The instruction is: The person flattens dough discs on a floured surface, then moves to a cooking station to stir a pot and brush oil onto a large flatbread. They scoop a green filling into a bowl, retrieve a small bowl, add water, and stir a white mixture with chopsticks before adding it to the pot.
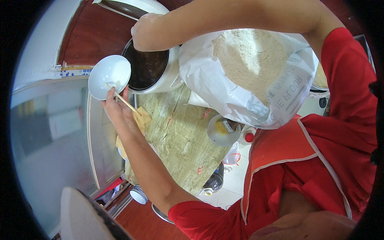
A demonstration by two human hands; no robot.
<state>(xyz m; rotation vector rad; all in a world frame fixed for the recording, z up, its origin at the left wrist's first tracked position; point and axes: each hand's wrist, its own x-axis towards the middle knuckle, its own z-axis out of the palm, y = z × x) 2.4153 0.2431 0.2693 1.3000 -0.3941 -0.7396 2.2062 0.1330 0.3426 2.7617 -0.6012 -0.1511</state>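
My left hand (115, 106) holds a white bowl (109, 73) by its rim, tilted so that its inside shows. A thin wooden stick (127, 103) crosses the same hand, one end lying inside the bowl. My right hand (147, 33) is curled over the mouth of a white bucket (172, 75), whose inside (147, 67) is dark. The fingers are turned away, so whatever they may grip is hidden. Right of the bucket and under my right forearm stands an open white woven sack (204, 69) of flour (240, 57).
A wood-patterned table (177, 129) carries a small dish (223, 136) with something yellow in it. Yellowish pieces (142, 118) lie beside my left forearm. A frosted glass panel (51, 129) borders the left. A large plastic bottle (216, 177) stands below the table's edge.
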